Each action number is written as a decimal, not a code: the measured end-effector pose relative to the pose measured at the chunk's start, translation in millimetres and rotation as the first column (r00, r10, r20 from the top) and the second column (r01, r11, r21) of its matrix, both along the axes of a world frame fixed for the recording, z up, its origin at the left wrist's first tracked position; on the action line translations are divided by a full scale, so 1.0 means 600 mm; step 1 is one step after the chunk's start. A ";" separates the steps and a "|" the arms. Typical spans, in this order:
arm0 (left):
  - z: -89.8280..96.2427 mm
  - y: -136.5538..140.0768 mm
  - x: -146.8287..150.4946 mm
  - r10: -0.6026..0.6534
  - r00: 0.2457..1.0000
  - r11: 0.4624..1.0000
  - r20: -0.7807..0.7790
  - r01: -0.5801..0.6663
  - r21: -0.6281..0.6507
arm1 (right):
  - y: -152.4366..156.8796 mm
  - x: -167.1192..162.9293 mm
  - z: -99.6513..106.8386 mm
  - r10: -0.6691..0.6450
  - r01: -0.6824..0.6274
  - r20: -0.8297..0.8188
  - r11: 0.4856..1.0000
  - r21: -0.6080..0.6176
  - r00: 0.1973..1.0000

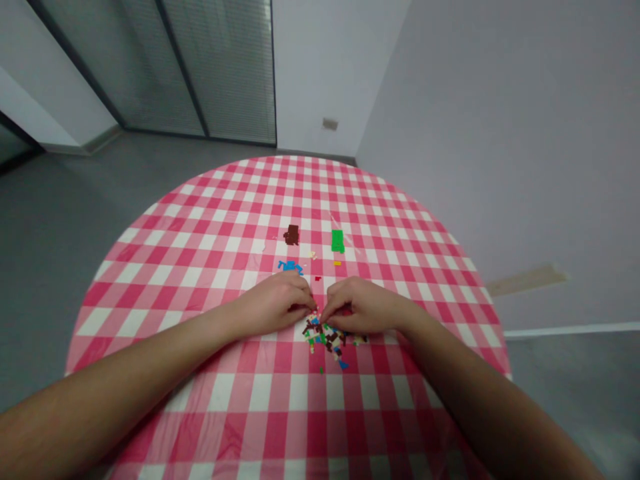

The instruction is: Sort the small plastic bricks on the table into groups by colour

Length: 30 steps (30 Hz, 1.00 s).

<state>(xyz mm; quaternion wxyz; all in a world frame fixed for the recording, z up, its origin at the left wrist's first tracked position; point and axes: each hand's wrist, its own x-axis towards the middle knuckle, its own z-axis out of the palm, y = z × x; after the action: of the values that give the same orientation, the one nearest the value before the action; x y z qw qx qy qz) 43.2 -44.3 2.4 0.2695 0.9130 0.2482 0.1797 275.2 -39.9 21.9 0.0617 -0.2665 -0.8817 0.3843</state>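
Note:
A loose pile of small building bricks [330, 338] in brown, green, blue, white and other colours lies on the checked tablecloth. My left hand [280, 301] is at the pile's upper left edge, its fingers bent and close together. From the other side my right hand [364, 305] reaches in, thumb and forefinger pinched at the pile's top. What the fingertips hold, if anything, is too small to make out. Just beyond my left hand sits a group of blue bricks [290, 266]. Farther off are a brown brick group [291, 235] and a green brick group [338, 241].
A yellow brick [337, 263], a red brick [318, 279] and a few cream bricks [313, 255] lie between the groups. The round table [220, 200] has a pink-and-white checked cover. Behind it stand a wall [330, 60] and a glass partition [220, 67].

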 end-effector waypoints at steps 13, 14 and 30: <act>-0.014 -0.003 0.017 -0.039 0.999 0.994 -0.025 0.041 0.103 | 0.011 0.008 -0.003 -0.070 0.056 -0.080 0.985 -0.166 0.994; -0.012 -0.003 0.017 -0.031 0.999 0.995 -0.029 0.034 0.096 | 0.012 0.008 -0.004 -0.078 0.062 -0.081 0.982 -0.177 0.994; 0.027 0.098 -0.126 0.701 0.712 0.713 0.038 -0.700 -0.042 | 0.018 0.014 -0.007 -0.191 0.167 -0.056 0.940 -0.297 0.980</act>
<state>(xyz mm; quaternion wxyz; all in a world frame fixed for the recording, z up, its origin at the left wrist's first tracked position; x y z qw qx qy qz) -32.1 14.7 18.4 0.1986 0.7428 0.5706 0.2886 283.5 -28.9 17.4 0.0937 -0.3354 -0.7844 0.5133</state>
